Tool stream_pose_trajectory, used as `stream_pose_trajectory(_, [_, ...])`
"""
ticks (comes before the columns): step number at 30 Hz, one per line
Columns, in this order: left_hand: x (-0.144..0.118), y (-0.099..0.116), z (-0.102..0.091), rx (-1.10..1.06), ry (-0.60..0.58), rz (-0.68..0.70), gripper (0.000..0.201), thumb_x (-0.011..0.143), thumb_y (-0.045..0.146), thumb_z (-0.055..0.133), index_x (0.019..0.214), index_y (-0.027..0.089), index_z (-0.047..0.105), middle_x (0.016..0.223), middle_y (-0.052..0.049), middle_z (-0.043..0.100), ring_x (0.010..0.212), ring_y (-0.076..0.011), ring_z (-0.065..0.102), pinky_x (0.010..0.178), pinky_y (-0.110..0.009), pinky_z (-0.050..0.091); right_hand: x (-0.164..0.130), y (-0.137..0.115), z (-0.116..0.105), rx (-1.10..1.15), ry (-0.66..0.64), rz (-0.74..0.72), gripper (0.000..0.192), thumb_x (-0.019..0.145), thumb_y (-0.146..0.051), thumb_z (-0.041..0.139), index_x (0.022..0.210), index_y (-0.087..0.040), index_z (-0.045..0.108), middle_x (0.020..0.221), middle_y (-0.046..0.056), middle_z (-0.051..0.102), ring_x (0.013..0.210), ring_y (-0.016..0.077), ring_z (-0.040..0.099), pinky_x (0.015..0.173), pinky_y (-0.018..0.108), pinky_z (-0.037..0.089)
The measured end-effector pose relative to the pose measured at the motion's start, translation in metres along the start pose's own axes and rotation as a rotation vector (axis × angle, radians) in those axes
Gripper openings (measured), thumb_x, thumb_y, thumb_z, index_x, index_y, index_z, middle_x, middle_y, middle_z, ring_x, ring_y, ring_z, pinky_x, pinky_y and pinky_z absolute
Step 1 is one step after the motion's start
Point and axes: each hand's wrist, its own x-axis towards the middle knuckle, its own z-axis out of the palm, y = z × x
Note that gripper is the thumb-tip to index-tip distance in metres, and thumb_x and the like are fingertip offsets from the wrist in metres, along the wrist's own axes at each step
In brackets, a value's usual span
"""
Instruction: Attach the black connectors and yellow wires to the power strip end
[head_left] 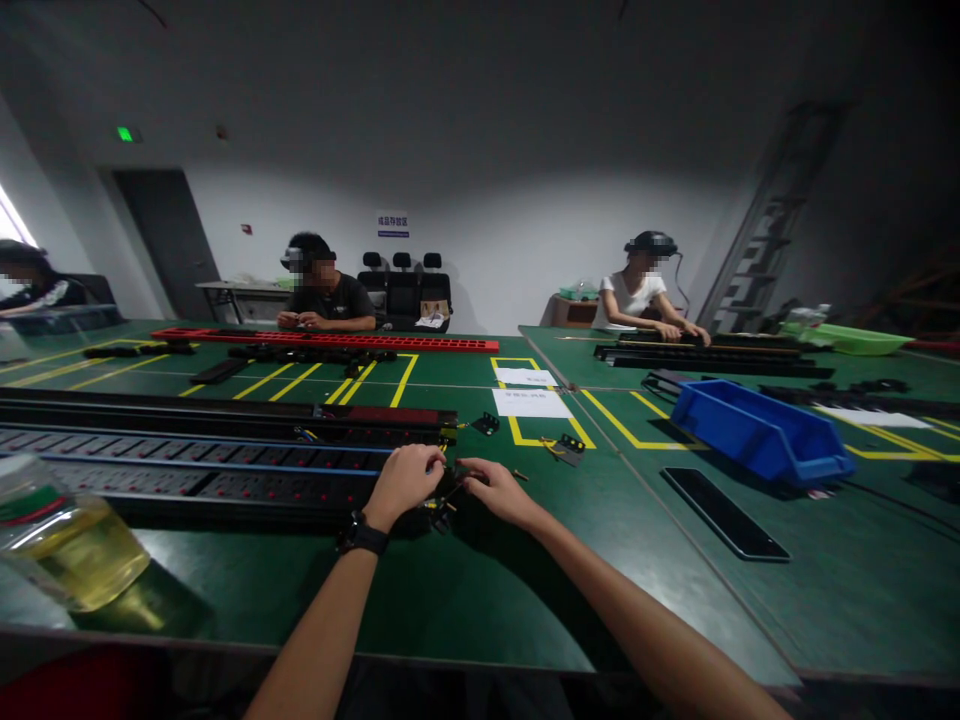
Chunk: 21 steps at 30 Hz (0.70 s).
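Long black strips (285,487) with rows of sockets and red marks lie side by side at the left, blue lines running along them. At their right end my left hand (409,482) is closed, a dark watch on its wrist. What its fingertips grip is hidden. Facing it, my right hand (493,490) pinches a small dark part (455,478) at the strip end, too small to name. Just below the fingers, a small black piece with wires (441,516) hangs at the strip end. Two more small black wired pieces (487,424) (568,448) lie beyond my hands.
A bottle of yellow liquid (90,550) stands at the near left. To the right are a dark phone (724,513) and a blue bin (761,430). Paper sheets (531,403) lie ahead, before a red rail (337,340). Co-workers (330,295) (641,290) sit across the green table (600,600).
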Motion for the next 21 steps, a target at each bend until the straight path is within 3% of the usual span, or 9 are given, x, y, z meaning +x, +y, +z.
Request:
stream_pose_trajectory(6, [-0.0007, 0.0011, -0.001, -0.006, -0.001, 0.003, 0.028, 0.087, 0.017, 0.051, 0.094, 0.024, 0.078, 0.099, -0.004, 0.079, 0.095, -0.0201, 0.07, 0.089, -0.027, 0.049, 0.001, -0.0005, 0.0011, -0.017, -0.007, -0.021, 0.036, 0.089, -0.029, 0.055, 0.12, -0.022, 0.072, 0.114, 0.007, 0.075, 0.104, 0.0255, 0.067, 0.096, 0.041, 0.051])
stream_pose_trajectory(10, [-0.0013, 0.0018, -0.0028, -0.029, -0.006, 0.007, 0.03, 0.087, 0.016, 0.05, 0.094, 0.024, 0.078, 0.098, -0.004, 0.079, 0.091, -0.0191, 0.071, 0.084, -0.026, 0.049, 0.0, -0.0035, 0.0014, 0.103, -0.08, -0.055, 0.043, 0.088, -0.025, 0.053, 0.127, -0.023, 0.069, 0.122, 0.006, 0.072, 0.112, 0.0255, 0.064, 0.103, 0.043, 0.048])
stream_pose_trajectory(15, [-0.0018, 0.0036, -0.0048, -0.026, -0.006, -0.018, 0.03, 0.087, 0.015, 0.049, 0.092, 0.023, 0.077, 0.096, -0.004, 0.079, 0.089, -0.0189, 0.071, 0.08, -0.026, 0.048, 0.0015, -0.0065, 0.0027, 0.246, -0.132, -0.02, 0.048, 0.085, -0.021, 0.048, 0.129, -0.021, 0.068, 0.121, 0.007, 0.072, 0.109, 0.0247, 0.065, 0.102, 0.042, 0.047])
stream_pose_trajectory(21, [-0.0023, 0.0032, -0.0044, -0.006, -0.008, -0.03, 0.029, 0.087, 0.015, 0.048, 0.094, 0.023, 0.076, 0.094, -0.004, 0.078, 0.088, -0.0191, 0.07, 0.079, -0.026, 0.048, -0.0001, -0.0079, 0.0024, 0.253, -0.132, 0.008, 0.047, 0.09, -0.033, 0.055, 0.135, -0.02, 0.064, 0.135, 0.009, 0.066, 0.123, 0.0268, 0.06, 0.111, 0.046, 0.041])
